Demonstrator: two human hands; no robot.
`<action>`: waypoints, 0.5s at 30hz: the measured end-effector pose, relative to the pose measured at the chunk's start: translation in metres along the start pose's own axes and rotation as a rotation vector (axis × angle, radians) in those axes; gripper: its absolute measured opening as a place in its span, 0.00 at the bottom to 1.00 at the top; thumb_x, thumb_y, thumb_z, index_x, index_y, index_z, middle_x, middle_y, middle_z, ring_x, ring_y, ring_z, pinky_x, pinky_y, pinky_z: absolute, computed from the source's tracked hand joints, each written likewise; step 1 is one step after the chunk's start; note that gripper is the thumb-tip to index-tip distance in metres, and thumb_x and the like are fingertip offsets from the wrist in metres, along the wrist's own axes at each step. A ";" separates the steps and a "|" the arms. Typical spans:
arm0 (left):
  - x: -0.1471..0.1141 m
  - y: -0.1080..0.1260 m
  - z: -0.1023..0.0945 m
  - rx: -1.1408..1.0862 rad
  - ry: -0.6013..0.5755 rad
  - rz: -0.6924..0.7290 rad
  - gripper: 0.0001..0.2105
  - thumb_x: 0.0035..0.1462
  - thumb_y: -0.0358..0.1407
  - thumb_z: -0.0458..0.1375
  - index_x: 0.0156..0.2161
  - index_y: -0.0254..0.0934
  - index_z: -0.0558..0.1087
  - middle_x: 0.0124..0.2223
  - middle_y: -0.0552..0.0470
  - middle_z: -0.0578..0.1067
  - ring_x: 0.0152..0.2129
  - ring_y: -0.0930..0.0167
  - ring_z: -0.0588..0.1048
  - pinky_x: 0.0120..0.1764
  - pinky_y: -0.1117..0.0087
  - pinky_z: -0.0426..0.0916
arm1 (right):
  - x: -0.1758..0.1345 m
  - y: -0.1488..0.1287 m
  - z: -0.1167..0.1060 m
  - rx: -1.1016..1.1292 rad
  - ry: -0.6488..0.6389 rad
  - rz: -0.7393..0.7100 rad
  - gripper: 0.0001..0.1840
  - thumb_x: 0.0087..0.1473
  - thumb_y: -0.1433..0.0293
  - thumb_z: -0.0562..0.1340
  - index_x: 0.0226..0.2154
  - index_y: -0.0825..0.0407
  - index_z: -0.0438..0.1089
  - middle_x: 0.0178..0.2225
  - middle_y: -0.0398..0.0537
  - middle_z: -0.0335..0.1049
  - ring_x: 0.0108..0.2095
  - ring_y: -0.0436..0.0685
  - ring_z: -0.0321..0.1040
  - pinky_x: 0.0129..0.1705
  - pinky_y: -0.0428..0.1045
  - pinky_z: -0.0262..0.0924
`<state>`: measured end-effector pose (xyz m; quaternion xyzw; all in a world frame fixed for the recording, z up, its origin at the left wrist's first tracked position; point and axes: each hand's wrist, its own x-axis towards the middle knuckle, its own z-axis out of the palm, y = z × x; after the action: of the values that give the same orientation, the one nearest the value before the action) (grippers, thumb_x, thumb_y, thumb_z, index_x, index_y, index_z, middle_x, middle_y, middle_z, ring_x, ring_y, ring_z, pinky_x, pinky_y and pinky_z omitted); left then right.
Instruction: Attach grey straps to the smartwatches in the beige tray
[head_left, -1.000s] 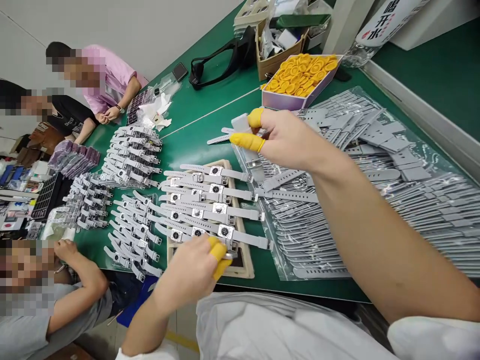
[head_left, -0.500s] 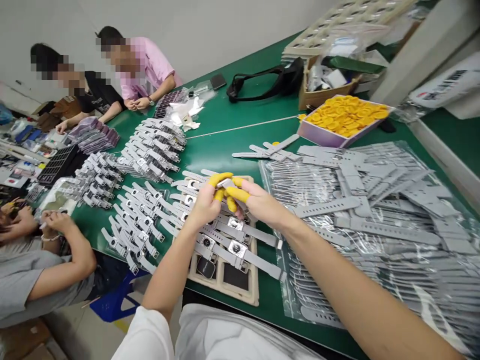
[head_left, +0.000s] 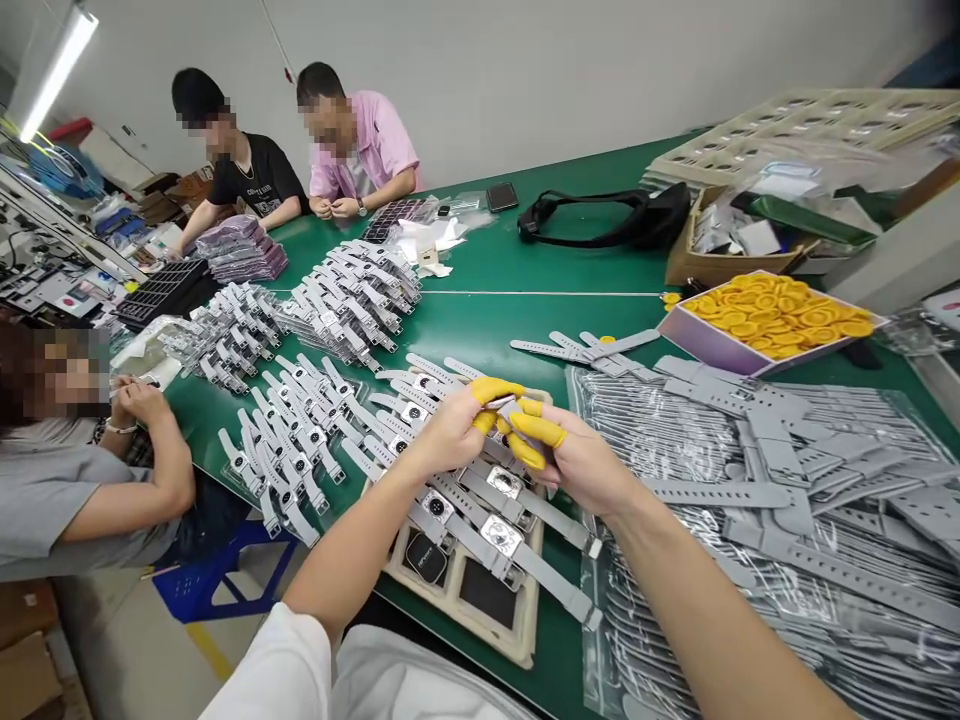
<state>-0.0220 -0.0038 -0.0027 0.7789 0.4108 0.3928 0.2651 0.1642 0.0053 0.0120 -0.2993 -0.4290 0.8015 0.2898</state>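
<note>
My left hand [head_left: 454, 432] and my right hand [head_left: 581, 450] meet above a beige tray [head_left: 521, 640], with yellow finger cots on the fingertips. Pinched in the left fingers is a small silver-edged watch [head_left: 498, 404], mostly hidden by the cots. The right fingers are closed on a grey watch strap [head_left: 513, 412] that touches the watch. How the two join I cannot tell. Under my hands, several watches with grey straps [head_left: 501, 537] lie face down across the tray. A dark square screen [head_left: 426, 557] shows in one tray compartment.
Grey straps [head_left: 720, 495] lie piled on clear bags at the right. Behind them stands a box of yellow finger cots [head_left: 780, 315]. Rows of strapped watches [head_left: 296, 440] cover the table's left. A black strap-like headband [head_left: 600, 220] lies at the back. Three people sit around the left side.
The view has swung left, so things appear further right and lower. My hands stay together over the tray, still holding the watch and strap, with the fingers slightly shifted.
</note>
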 end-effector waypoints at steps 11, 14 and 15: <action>-0.002 0.007 0.002 -0.012 -0.051 -0.105 0.22 0.69 0.36 0.48 0.66 0.41 0.67 0.57 0.42 0.72 0.55 0.60 0.71 0.62 0.54 0.66 | 0.001 0.001 -0.001 0.128 0.079 -0.026 0.20 0.51 0.54 0.70 0.25 0.49 0.64 0.15 0.36 0.54 0.14 0.46 0.44 0.16 0.46 0.38; -0.002 0.011 -0.002 0.027 -0.078 -0.114 0.21 0.71 0.37 0.47 0.65 0.40 0.68 0.57 0.42 0.72 0.56 0.60 0.71 0.63 0.54 0.66 | 0.001 0.001 -0.003 0.115 0.094 0.003 0.20 0.51 0.54 0.70 0.25 0.49 0.64 0.15 0.37 0.55 0.14 0.46 0.45 0.17 0.45 0.39; -0.002 0.013 -0.003 0.072 -0.087 -0.105 0.21 0.71 0.37 0.47 0.64 0.39 0.68 0.56 0.41 0.73 0.55 0.59 0.71 0.62 0.54 0.67 | 0.002 0.001 -0.003 0.105 0.101 0.025 0.20 0.50 0.54 0.70 0.25 0.49 0.64 0.15 0.36 0.54 0.14 0.45 0.44 0.17 0.45 0.39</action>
<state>-0.0193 -0.0115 0.0076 0.7817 0.4530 0.3292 0.2746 0.1654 0.0077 0.0090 -0.3290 -0.3674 0.8104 0.3164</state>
